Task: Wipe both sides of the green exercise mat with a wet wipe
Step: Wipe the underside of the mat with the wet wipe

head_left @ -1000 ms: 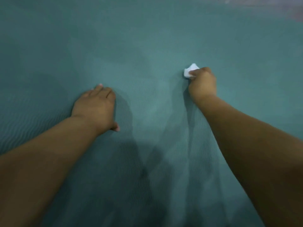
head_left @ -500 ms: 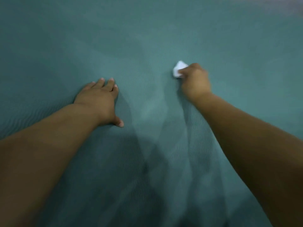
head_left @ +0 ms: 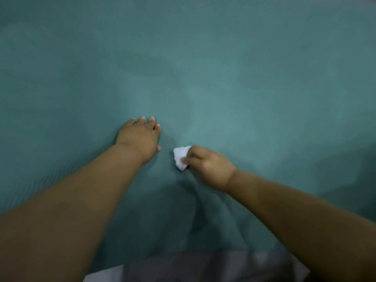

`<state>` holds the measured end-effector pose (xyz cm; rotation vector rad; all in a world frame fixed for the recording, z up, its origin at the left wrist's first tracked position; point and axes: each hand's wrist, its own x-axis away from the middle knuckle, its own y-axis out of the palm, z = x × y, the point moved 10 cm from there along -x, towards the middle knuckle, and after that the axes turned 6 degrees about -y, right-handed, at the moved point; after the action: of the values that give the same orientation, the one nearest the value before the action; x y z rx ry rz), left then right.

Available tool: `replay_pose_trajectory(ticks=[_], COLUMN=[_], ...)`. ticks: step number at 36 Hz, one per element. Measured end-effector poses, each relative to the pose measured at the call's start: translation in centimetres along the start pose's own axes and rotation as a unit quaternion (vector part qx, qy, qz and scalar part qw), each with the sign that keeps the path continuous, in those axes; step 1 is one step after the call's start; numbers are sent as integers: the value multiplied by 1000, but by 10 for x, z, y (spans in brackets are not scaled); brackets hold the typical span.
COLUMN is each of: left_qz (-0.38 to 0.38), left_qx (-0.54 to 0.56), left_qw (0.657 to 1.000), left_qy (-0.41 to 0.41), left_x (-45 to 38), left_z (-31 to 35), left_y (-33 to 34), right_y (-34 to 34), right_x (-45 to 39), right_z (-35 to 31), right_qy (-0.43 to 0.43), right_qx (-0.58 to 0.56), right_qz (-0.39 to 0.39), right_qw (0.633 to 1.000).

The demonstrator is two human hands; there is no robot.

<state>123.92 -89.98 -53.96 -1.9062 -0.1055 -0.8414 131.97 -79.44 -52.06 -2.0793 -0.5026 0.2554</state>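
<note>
Green exercise mat (head_left: 223, 68) lies flat and fills nearly the whole frame; a grey strip, fabric or floor, can't tell which, shows at the bottom edge. Left hand (head_left: 140, 136), centre-left of frame, is flat on the mat with fingers straight, pressing it down. Right hand (head_left: 207, 164), just right of centre, has its fingers curled round a bunched white wet wipe (head_left: 180, 157), wipe touching the mat close beside the left thumb. Progress: wiping of the upward-facing side looks mid-way; no clear wet or clean boundary visible, so covered area can't be judged. Mat is not flipped or folded here, so as far as this shows the underside remains, plus whatever of this face is unwiped.
</note>
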Motion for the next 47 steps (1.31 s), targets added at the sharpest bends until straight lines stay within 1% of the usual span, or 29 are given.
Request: replay_pose_trajectory(ticks=[2,3,4,5,6,7,9,11,12,13,14,16,17,19,20,21,22,24,26,28,32,35,37,39,41,43,45,47], left_qz=[-5,-8,-11,-13,-15,-17,-17,-21,-28,-36,-41,-43,-42,-42,-42,-40,-39,-39,-37,-36,-33,-36,-39,-42,-45,-51,-56,-42], left_qx=[-12,-15,-15,-12,-9,-4,3,4,5,6,6,7,8,8,8,9,10,11,9,4,-9,-22,-45,-73,-84,-91,-105,-96], left_qw=[1000,1000,1000,1000,1000,1000,1000,999,999,999,999,998,998,998,998,999,999,999,999,999,999,998,997,995,994,993,991,992], left_qy=[15,20,23,24,25,25,25,26,28,31,33,35,35,35,36,36,35,36,34,33,38,42,46,51,49,51,62,69], left_x=[14,22,30,37,44,50,61,71,77,83,88,99,104,115,120,125,130,140,148,155,169,177,182,187,188,190,194,199], left_z=[4,5,6,7,8,9,11,12,12,13,13,13,13,13,14,14,14,15,18,21,27,29,30,31,32,35,42,48], left_y=[6,9,12,15,18,22,26,29,32,36,40,45,46,49,50,50,51,55,58,61,64,68,71,74,76,78,77,69], right_y=[-22,-32,-35,-40,-35,-27,12,63,83,94,100,98,92,77,65,51,38,22,18,31,76,76,64,49,37,34,35,38], right_x=[3,6,11,16,19,21,28,38,49,59,67,76,78,83,87,94,101,120,134,139,144,151,156,167,185,201,209,213], right_z=[35,53,67,70,64,50,11,-49,-77,-97,-106,-117,-109,-79,-60,-39,-23,5,11,-4,-63,-75,-71,-59,-45,-36,-36,-40], right_qy=[90,131,181,213,233,228,207,120,87,60,53,-1,6,65,113,172,213,287,333,334,210,178,191,239,299,331,337,338], right_qx=[36,47,48,66,67,56,21,-37,-53,-61,-65,-56,-70,-50,-43,-51,-46,-36,-45,-59,-100,-74,-23,24,48,45,31,17], right_qz=[35,59,67,88,85,87,42,-31,-66,-72,-86,-111,-116,-121,-107,-74,-50,-1,31,24,-79,-128,-142,-133,-125,-128,-136,-141], right_qw=[995,989,980,971,966,968,977,992,993,994,993,992,991,989,987,981,975,957,941,940,969,973,971,962,945,934,931,930])
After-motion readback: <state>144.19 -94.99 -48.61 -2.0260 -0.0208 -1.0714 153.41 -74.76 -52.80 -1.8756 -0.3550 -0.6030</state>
